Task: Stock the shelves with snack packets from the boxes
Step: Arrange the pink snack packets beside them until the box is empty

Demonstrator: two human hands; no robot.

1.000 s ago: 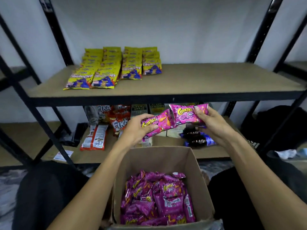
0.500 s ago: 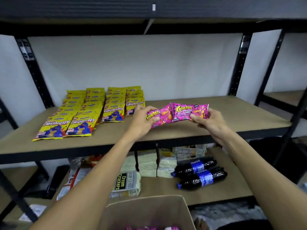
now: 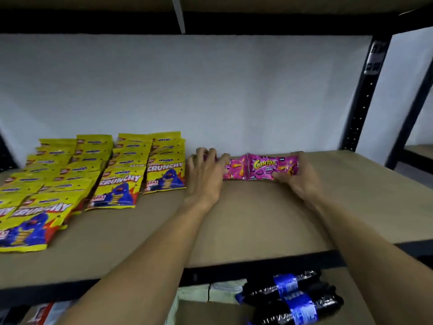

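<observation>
Two pink Corntoz packets, side by side, are held low at the back of the shelf, by the wall. The left end is gripped by the curled fingers of the left hand, and the right end is pinched by the right hand. Yellow Crunchy packets are ranged in rows just leftward.

The shelf bears yellow packets beside pink packets.

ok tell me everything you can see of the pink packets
The pink packets form a glossy magenta row of at least two, with yellow Corntoz lettering and orange snack pictures. They face the camera near the back of the shelf, right of the yellow packets. The left hand grips one end, the right hand the other. Whether they rest on the board is unclear.
</observation>
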